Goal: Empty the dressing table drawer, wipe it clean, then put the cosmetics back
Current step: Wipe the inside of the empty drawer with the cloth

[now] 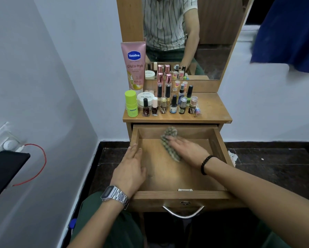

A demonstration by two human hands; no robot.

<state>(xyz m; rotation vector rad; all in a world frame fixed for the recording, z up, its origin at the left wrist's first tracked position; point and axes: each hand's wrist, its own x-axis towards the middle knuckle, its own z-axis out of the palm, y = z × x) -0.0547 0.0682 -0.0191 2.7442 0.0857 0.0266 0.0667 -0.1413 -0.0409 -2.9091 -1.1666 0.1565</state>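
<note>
Wiping the emptied drawer

Pressing flat, the right hand point(186, 150) holds a soft checked cloth point(169, 143) to the drawer point(219, 145) floor at centre frame, fingers straight. The limp, light cloth probably needs palm pressure, not pinching. The left hand point(130, 169) rests with fingers relaxed on the drawer's left wall. Small glass cosmetics point(173, 102), likely fragile, stand on the tabletop above.

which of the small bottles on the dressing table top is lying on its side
The small glitter bottle at the far right end of the front row; it lies tipped over, while all the other bottles stand upright.
</note>
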